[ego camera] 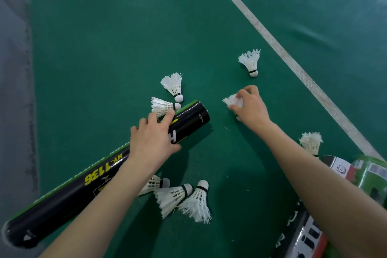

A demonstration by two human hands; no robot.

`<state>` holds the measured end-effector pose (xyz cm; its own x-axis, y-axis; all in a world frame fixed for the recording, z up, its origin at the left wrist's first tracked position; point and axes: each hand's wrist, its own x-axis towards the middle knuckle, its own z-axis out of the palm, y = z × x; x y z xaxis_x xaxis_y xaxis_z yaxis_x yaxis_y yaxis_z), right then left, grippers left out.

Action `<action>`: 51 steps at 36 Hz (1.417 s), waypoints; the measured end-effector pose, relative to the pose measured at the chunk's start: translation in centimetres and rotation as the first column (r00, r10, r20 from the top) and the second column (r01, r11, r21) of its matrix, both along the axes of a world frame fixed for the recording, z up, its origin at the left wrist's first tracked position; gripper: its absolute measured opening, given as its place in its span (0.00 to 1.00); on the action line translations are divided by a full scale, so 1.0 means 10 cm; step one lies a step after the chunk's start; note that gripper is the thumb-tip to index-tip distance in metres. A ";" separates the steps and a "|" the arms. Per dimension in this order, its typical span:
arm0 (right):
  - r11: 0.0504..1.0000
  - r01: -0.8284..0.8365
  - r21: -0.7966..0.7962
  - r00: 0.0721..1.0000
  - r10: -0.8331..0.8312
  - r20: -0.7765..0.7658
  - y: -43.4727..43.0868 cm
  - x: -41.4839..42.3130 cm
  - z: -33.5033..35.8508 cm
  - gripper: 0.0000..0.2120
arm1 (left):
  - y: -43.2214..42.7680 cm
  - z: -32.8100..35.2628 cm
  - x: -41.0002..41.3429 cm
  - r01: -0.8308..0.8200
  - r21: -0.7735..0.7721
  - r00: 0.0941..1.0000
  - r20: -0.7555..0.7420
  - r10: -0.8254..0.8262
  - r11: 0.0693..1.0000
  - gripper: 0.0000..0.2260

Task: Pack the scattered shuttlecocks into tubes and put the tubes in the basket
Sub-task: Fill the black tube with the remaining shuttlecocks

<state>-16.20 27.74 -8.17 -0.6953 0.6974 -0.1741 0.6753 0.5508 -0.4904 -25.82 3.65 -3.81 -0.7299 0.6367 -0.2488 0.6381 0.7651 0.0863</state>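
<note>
While my left hand wraps over the black tube and holds it slanted just off the green court floor, my right hand has closed its fingers around a shuttlecock, feathers poking out towards the left hand and the cork tucked under my palm. The two hands are apart, each clamped on its own thing, and the far end of the tube, marked "PUSH IN", points across at my right hand, I'd say so that the shuttlecock has only a short trip to the mouth. I can't really see from here whether that end is open, since it faces away from me. Two more shuttlecocks lie just beyond my left fingertips, one of them seemingly touching my forefinger. Another one sits a little past my right hand, a cluster of three lies beneath my left forearm, and one rests beside my right forearm. Spare tubes lie by my right elbow. No basket shows anywhere, so I judge the packing is far from done. Next I'd turn the shuttlecock cork first and slide it in gently, as the frayed feathers would crush easily.
</note>
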 end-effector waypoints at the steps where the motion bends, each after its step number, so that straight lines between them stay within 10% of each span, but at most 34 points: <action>1: 0.997 0.035 -0.064 0.998 -0.038 -0.054 -0.05 0.02 0.04 0.15 | -0.01 0.00 0.00 0.002 -0.007 1.000 -0.005 -0.002 1.000 0.39; 18: 0.836 -0.024 -0.549 0.924 -0.191 -0.331 -0.62 -0.14 0.32 0.09 | -0.08 0.00 0.03 0.069 0.157 0.998 -0.017 -0.067 0.985 0.38; 31: 0.556 -0.186 -0.810 0.927 -0.175 -0.333 -1.17 -0.46 0.33 0.32 | -0.39 -0.03 -0.15 0.008 0.130 1.000 0.015 -0.010 0.991 0.37; 38: 0.780 0.021 -0.625 0.910 -0.274 -0.312 -1.15 -0.77 0.08 0.10 | -0.59 -0.01 -0.46 -0.223 0.130 0.974 0.061 0.216 0.966 0.37; 45: 0.907 -0.341 -0.247 0.936 0.301 -0.185 -1.22 -0.91 -0.11 0.27 | -0.73 -0.02 -0.67 -0.352 0.093 0.935 0.087 0.345 0.931 0.39; 51: 0.896 -0.440 0.052 0.898 0.438 0.044 -1.32 -0.99 -0.18 0.25 | -0.76 -0.07 -0.64 -0.355 0.063 0.931 0.107 0.348 0.933 0.40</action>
